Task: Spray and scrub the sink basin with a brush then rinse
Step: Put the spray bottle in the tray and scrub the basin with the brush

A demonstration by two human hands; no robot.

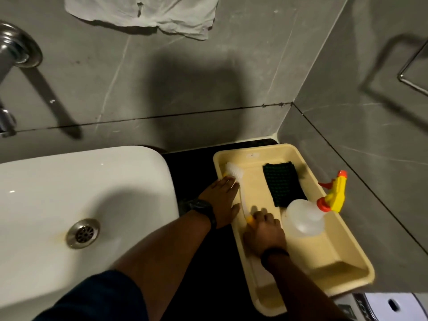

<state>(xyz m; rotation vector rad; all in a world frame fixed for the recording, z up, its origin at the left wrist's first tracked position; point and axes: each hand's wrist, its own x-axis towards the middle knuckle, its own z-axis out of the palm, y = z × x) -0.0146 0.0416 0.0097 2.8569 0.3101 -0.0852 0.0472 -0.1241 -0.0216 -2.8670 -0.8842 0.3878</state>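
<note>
A white sink basin (58, 193) with a steel drain (83, 233) fills the lower left. To its right, a cream tray (342, 274) lies on the dark counter. In the tray rests a brush (234, 172) with white bristles and a white-and-yellow handle. My right hand (264, 232) is closed around the handle's yellow end. My left hand (222, 200) lies flat on the tray's left rim, fingers touching the handle near the bristles. A clear spray bottle (303, 218) with a yellow and orange trigger lies on its side at the tray's right.
A dark green scouring pad (282, 184) lies in the tray's far part. A chrome tap (14, 56) is mounted on the grey tiled wall at upper left. A white cloth (148, 12) hangs above. A metal holder (414, 68) is on the right wall.
</note>
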